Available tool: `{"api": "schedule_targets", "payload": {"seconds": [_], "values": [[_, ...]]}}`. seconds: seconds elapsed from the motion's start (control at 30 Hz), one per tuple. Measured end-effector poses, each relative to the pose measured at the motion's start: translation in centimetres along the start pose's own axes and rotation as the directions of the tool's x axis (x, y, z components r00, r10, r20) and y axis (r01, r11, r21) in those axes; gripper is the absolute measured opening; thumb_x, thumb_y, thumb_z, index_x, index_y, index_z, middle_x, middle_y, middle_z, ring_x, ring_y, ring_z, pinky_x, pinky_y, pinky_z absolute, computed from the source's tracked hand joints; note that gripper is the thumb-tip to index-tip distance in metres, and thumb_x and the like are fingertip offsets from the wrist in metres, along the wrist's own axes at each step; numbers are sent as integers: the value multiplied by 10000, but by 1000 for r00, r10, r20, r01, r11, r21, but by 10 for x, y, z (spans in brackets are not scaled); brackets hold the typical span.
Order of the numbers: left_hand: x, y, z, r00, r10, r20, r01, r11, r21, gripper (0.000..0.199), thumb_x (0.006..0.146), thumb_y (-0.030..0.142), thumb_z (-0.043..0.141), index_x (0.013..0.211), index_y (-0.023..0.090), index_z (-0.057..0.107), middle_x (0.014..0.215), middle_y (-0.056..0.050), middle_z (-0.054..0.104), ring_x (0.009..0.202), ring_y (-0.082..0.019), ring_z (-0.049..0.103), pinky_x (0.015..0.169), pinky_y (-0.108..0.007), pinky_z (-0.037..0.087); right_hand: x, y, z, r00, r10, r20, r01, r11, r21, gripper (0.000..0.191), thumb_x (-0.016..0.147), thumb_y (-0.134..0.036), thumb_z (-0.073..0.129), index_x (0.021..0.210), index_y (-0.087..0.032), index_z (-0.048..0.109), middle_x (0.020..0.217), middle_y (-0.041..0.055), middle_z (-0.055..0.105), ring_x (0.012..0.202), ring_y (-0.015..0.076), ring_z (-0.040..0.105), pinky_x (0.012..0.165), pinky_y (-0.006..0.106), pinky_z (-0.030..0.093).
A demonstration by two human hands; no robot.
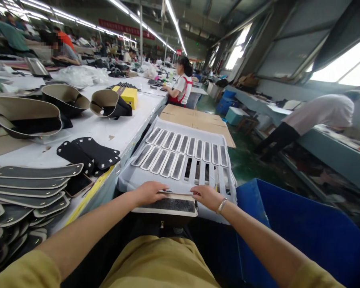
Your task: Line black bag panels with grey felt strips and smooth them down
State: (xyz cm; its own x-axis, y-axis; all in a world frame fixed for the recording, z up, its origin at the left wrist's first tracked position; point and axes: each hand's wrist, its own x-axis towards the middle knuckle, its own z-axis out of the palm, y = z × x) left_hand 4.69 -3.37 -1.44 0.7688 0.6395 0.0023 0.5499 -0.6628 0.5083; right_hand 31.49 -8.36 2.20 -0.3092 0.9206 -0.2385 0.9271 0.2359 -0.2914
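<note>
At far left on the bench point(144, 104) we have one pile of dark panels point(33, 172), overlapped too much for us to count. Beyond it sit three shells point(108, 98), tan inside with dark material low in their openings. Next come at least two black pieces point(97, 154) with white tabs, and one yellow box point(129, 97) (dark pieces show behind its top edge; we cannot tell if they are inside).

Our left hand point(151, 192) has bent fingers at the far edge of one strip point(168, 205), which is above our lap, at the near side of the cloth-covered rack point(126, 178). On that rack we count fifteen more strips, ten behind five. Our right hand point(208, 197) has bent fingers near the strip's right end; whether either hand grips, we cannot tell. Farthest right stands one blue bin point(294, 224).
</note>
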Motion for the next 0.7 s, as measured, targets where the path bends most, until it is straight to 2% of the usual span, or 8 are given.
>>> {"api": "schedule_targets", "payload": {"seconds": [0.13, 0.23, 0.43, 0.6, 0.7], "values": [[45, 34, 14, 996, 69, 59, -74, 993, 96, 254, 776, 262, 524, 976, 215, 674, 960, -41, 702, 839, -197, 632, 711, -243, 438, 8, -10, 1, 998, -29, 53, 40, 974, -221, 201, 818, -207, 481, 780, -156, 672, 819, 96, 688, 823, 227, 625, 719, 295, 410], [61, 43, 24, 987, 120, 109, -130, 987, 94, 224, 755, 210, 520, 887, 221, 701, 855, -20, 716, 775, -177, 625, 659, -218, 411, 7, -11, 3, 998, -23, 62, 40, 951, -306, 226, 825, -204, 461, 770, -154, 674, 796, 100, 691, 793, 232, 634, 683, 290, 406], [67, 40, 25, 974, 166, 157, -176, 983, 53, 264, 770, 167, 508, 942, 234, 698, 863, 14, 715, 747, -121, 603, 658, -166, 378, 3, -10, 6, 997, -18, 69, 42, 930, -365, 255, 842, -200, 432, 759, -164, 670, 796, 87, 697, 778, 206, 637, 661, 266, 403], [71, 44, 18, 959, 199, 203, -212, 976, 46, 242, 748, 135, 511, 834, 221, 720, 714, 39, 701, 619, -88, 562, 579, -148, 348, 3, -8, 11, 996, -42, 78, 69, 919, -388, 241, 844, -210, 439, 785, -161, 668, 808, 91, 694, 781, 207, 635, 661, 261, 407], [73, 47, 15, 949, 218, 225, -237, 970, 60, 258, 737, 124, 523, 869, 223, 720, 721, 35, 705, 619, -88, 565, 576, -148, 346, 2, -6, 12, 993, -71, 91, 101, 914, -394, 243, 851, -225, 441, 799, -157, 668, 812, 92, 691, 789, 207, 634, 671, 260, 409]]}}
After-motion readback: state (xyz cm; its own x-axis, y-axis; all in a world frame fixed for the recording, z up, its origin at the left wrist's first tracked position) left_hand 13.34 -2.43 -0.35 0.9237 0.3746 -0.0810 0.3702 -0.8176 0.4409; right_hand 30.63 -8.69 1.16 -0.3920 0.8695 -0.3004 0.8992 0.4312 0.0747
